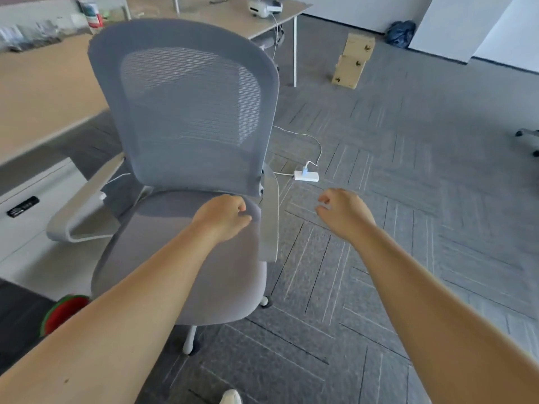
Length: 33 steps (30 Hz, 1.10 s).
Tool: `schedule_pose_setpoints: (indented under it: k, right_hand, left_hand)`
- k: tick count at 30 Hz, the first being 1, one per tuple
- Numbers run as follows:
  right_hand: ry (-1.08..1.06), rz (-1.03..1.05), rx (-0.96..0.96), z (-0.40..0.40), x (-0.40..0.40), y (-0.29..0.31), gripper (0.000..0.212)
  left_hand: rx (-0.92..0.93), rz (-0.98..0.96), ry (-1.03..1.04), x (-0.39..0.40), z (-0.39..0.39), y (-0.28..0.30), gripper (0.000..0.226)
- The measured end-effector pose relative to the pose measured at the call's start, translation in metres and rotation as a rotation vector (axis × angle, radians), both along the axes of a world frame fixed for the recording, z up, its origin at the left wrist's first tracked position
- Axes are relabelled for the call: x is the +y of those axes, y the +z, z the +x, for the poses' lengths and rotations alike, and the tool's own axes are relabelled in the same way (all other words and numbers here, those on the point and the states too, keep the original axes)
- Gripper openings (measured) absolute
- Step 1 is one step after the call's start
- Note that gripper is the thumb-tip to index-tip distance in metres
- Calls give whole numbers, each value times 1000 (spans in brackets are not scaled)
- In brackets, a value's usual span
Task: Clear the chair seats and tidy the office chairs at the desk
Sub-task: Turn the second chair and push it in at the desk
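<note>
A grey mesh-backed office chair [186,112] stands in front of me, its grey padded seat [221,281] bare of objects. My left hand [223,215] hovers over the back right part of the seat, fingers loosely curled, holding nothing. My right hand [342,211] hangs in the air to the right of the chair's raised right armrest [269,217], fingers apart and curled, with nothing in it. The white left armrest [78,205] points toward the desk [38,91] at the left.
A white power strip [306,174] with a cable lies on the carpet behind the chair. A red and green watermelon-pattern object [62,312] sits low left. Stacked cardboard boxes [353,61] stand at the back, a second desk [221,17] with a white device, another chair's castor [528,135] far right.
</note>
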State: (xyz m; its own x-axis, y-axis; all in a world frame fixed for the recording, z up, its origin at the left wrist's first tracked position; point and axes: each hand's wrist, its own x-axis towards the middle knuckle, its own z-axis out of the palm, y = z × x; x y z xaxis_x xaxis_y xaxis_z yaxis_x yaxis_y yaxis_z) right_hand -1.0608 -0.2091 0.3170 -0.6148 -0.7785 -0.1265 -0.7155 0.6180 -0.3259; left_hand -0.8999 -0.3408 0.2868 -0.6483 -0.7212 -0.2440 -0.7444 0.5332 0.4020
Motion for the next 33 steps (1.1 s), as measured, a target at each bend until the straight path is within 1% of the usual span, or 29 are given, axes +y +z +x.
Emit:
schedule_pose_setpoints:
  k: [3,8,13,17,20,22,24,26,29,31,33]
  right_hand:
    - [39,11,-31,-35,-31,-13,31]
    - [166,32,-74,-98,-88,-41,33]
    - [425,112,-137,-173,-145,-77,33]
    - [626,172,-148,-216,-174,-105,32]
    - [763,186,-157,-230,-185,-124,31]
    - [833,177,-172,-233,-187,-134,31]
    - [885,166,-187,-231,-186,-141,30]
    - [930,154,-190,-229,-181,-147,30]
    - [980,136,-194,-227,-168,-149,30]
    - [1010,120,-182,-229,-156,-148,30]
    - [1033,109,-179,-232,-144,-142,30]
  left_hand:
    - [-33,29,61,-19,-30,-12,40]
    - [-54,131,233,-36,-89,-49,47]
    - [-93,252,500,-41,-170,-105,51]
    - [-227,283,720,-30,-214,-148,67]
    - [-321,214,813,-17,-217,-172,77]
    - [-321,137,817,-11,-210,-184,71]
    - [-293,103,800,-7,-203,-188,63]
    - [-295,79,795,-2,-196,-189,62]
    - [-354,15,799,14,-181,-191,61]
    - [-412,-33,847,31,-168,-190,58]
    - [-462,-26,943,49,-163,-179,53]
